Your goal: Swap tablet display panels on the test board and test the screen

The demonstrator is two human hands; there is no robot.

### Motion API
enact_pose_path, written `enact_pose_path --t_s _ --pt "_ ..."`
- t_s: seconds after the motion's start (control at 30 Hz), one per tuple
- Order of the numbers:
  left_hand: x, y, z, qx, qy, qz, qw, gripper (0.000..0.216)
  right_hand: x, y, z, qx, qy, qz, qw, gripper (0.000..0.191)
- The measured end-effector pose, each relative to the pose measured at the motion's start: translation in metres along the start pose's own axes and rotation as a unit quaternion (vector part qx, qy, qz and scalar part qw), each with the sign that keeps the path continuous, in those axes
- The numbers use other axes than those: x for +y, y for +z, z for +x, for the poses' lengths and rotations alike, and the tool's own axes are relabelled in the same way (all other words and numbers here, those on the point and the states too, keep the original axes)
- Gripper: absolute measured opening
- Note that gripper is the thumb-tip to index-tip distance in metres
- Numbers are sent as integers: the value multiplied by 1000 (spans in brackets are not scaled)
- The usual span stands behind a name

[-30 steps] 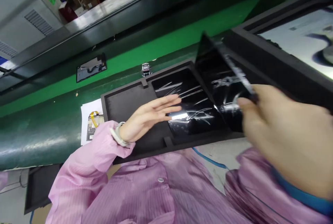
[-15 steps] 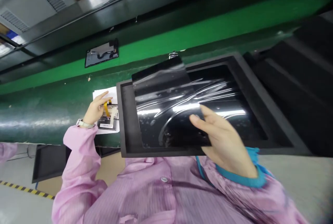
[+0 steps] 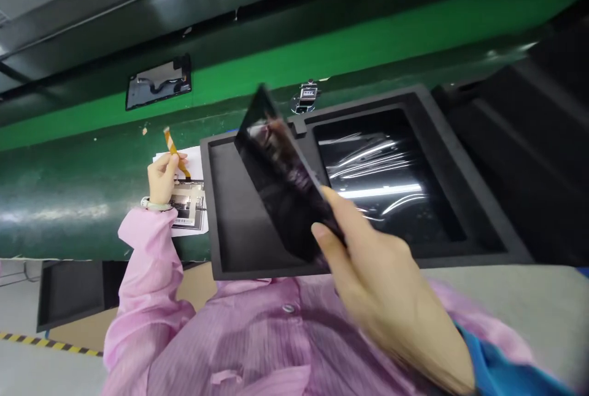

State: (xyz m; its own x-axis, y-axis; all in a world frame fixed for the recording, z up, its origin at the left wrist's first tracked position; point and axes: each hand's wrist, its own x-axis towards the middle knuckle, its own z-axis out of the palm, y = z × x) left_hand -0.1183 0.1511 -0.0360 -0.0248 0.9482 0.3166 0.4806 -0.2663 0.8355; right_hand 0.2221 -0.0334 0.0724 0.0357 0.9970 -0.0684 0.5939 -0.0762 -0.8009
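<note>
Head view: right hand (image 3: 368,267) grips dark glossy panel (image 3: 280,181) by lower edge, tilted above left compartment of black foam tray (image 3: 257,270). Left hand (image 3: 162,178) pinches orange flex strip (image 3: 173,150) over white sheet (image 3: 196,166) on green bench (image 3: 69,193). Second panel (image 3: 381,181) lies in right compartment.

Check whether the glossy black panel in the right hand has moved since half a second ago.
Yes. The glossy black panel has tipped up on edge and shifted left over the black foam tray's empty left compartment.
</note>
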Motion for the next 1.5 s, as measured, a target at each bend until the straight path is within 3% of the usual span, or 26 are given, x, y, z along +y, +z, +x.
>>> enact_pose_path --t_s 0.07,0.13,0.2,0.47,0.7,0.87,1.0,1.13,1.3,1.5 --pt "-2 -1 -1 14 -3 -21 1000 34 -26 9 -4 29 -72 -135 988 56" --pt "-1 -2 -2 20 -2 -29 999 30 -47 28 -2 68 -83 -251 962 60" --pt "0 -3 -2 20 0 -21 1000 29 -60 49 4 39 -91 -293 951 60" --pt "-1 0 -3 37 4 -19 999 40 -62 114 6 -110 -39 -320 940 64" --pt "-4 1 -1 27 13 -46 999 37 -67 145 21 -134 18 -307 942 68" --pt "-1 4 -1 23 42 -49 998 33 -71 131 33 -161 -18 -334 928 66" --pt "2 6 -3 30 30 -65 997 37 -52 92 55 -138 -83 -333 929 58" --pt "7 6 -5 31 28 -55 998 41 -4 48 87 -74 12 -319 945 74" --pt "10 7 -4 27 12 -49 998 47 50 26 107 -106 18 -206 973 79" --pt "7 7 -4 27 -1 -44 999 48 52 18 111 -140 115 -11 983 82"
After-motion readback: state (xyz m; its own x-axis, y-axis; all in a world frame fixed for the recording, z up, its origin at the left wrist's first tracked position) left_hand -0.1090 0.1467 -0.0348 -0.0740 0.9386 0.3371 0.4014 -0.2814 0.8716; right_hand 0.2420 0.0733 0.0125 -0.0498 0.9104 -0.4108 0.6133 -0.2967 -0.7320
